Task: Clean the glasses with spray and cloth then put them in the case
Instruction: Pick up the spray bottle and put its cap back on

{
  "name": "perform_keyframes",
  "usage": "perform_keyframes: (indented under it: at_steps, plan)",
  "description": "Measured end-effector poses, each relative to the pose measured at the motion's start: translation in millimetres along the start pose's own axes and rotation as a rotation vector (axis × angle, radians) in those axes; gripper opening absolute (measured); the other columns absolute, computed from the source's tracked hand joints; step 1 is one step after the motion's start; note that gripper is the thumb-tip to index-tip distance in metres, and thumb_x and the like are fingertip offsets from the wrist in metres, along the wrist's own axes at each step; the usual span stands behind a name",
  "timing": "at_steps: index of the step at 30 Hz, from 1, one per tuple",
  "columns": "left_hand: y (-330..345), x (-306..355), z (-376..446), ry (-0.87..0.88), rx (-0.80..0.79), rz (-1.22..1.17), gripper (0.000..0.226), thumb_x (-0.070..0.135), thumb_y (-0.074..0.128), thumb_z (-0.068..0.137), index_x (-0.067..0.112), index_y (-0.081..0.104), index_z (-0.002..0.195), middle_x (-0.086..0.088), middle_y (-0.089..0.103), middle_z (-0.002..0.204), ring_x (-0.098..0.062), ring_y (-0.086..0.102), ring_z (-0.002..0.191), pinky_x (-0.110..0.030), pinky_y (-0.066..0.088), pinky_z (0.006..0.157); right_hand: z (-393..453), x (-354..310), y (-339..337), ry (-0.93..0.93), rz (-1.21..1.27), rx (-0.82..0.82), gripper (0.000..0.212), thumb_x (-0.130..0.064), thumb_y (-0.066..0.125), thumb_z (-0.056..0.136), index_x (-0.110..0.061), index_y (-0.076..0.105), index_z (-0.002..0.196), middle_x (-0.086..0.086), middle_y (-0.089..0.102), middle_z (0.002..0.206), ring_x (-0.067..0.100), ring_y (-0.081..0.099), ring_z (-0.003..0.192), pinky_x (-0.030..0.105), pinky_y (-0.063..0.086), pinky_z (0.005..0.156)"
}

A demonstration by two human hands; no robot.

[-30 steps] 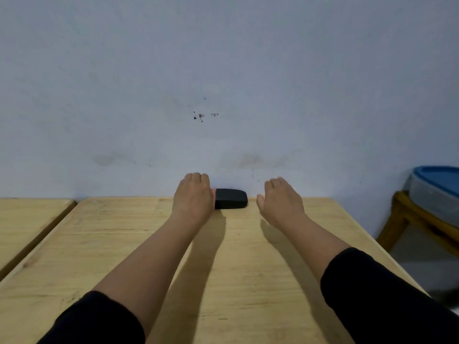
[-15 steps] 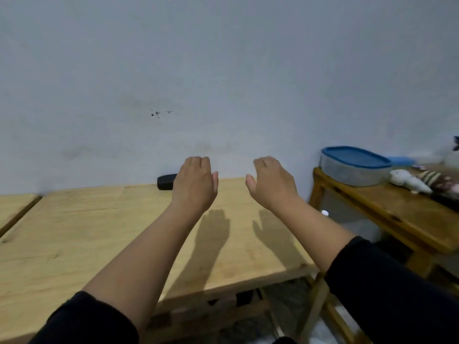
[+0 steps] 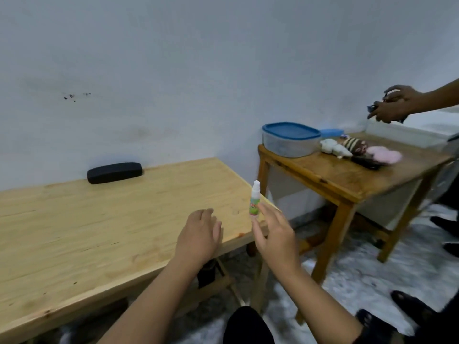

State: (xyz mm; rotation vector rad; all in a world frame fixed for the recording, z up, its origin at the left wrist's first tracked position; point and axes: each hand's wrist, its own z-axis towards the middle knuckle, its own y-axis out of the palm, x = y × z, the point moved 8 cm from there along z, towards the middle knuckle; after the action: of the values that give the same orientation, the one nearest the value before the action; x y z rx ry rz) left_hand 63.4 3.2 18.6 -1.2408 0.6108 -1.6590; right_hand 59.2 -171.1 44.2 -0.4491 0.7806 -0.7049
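Note:
A small spray bottle (image 3: pixel 255 200) with a white cap and a green and pink label stands upright over the right corner of the light wooden table (image 3: pixel 74 232). My right hand (image 3: pixel 275 239) pinches its base between thumb and index finger, with the other fingers spread. To its left, my left hand (image 3: pixel 198 234) hovers over the table's front edge, empty and with loose fingers. A black glasses case (image 3: pixel 114 173) lies shut at the back of the table by the wall. I see no cloth.
A darker side table (image 3: pixel 347 184) on the right carries a blue-lidded container (image 3: pixel 290 140) and soft toys (image 3: pixel 347 147). Another person's hands (image 3: pixel 395 105) hold a small dark object above it. That person's feet (image 3: pixel 409 306) are on the floor at lower right.
The view has swung right and down. Both hands were empty before; the spray bottle now sits at my right hand's fingertips. Another person's hands have come into view.

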Motion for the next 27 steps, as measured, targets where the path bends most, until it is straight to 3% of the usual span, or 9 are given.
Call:
perform_keyframes:
  at_steps: [4,8,12,16,20,24,27]
  plan:
    - [14,-5,-3,-0.035,-0.024,-0.041,0.044,0.034,0.041,0.094,0.013,0.043,0.133,-0.006,0.048,0.134,-0.020,0.043,0.124,-0.030,0.035,0.102,-2,35,8,0.196,0.109,0.016,0.044,-0.024,0.063,0.088,-0.013,0.056,0.130,0.005,0.060,0.129,0.019,0.056,0.118,0.028,0.044,0.096]
    - [18,-12,-1,-0.059,-0.027,-0.045,0.043,0.037,0.043,0.093,0.017,0.047,0.130,-0.002,0.052,0.129,-0.018,0.047,0.118,-0.029,0.039,0.098,8,52,20,0.333,0.234,0.026,0.049,-0.030,0.069,0.084,-0.015,0.057,0.129,0.004,0.062,0.127,0.018,0.058,0.116,0.040,0.050,0.097]
    - [19,-8,10,-0.073,-0.017,-0.062,0.043,0.037,0.049,0.090,0.018,0.049,0.129,-0.002,0.055,0.127,-0.018,0.048,0.116,-0.028,0.039,0.097,16,62,36,0.424,0.402,-0.002,0.057,-0.019,0.071,0.082,-0.013,0.051,0.134,0.007,0.059,0.132,0.016,0.058,0.118,0.042,0.050,0.099]
    - [24,4,31,-0.094,-0.013,-0.153,0.042,0.034,0.057,0.087,0.024,0.051,0.127,-0.001,0.058,0.127,-0.019,0.052,0.116,-0.029,0.040,0.098,25,64,43,0.443,0.516,-0.006,0.058,-0.010,0.070,0.082,-0.012,0.049,0.136,0.005,0.060,0.131,0.011,0.058,0.115,0.030,0.047,0.100]
    - [33,14,46,-0.089,-0.012,-0.232,0.038,0.033,0.059,0.086,0.028,0.055,0.124,0.002,0.063,0.122,-0.017,0.054,0.115,-0.030,0.042,0.099,31,63,47,0.414,0.584,-0.011,0.059,-0.007,0.069,0.083,-0.019,0.048,0.137,-0.003,0.059,0.127,0.007,0.058,0.114,0.032,0.050,0.098]
    - [41,19,53,-0.091,0.007,-0.297,0.025,0.030,0.061,0.085,0.027,0.064,0.110,0.002,0.070,0.108,-0.013,0.062,0.101,-0.030,0.048,0.093,35,62,49,0.372,0.596,-0.040,0.061,-0.005,0.068,0.083,-0.033,0.045,0.132,-0.009,0.057,0.125,-0.002,0.057,0.111,0.017,0.048,0.094]
    - [36,15,55,-0.143,0.091,-0.368,0.017,0.026,0.061,0.085,0.025,0.068,0.101,0.007,0.072,0.096,-0.007,0.063,0.090,-0.026,0.050,0.087,37,62,51,0.354,0.608,-0.073,0.058,-0.005,0.067,0.084,-0.031,0.048,0.133,-0.008,0.058,0.128,-0.001,0.057,0.112,0.016,0.048,0.094]
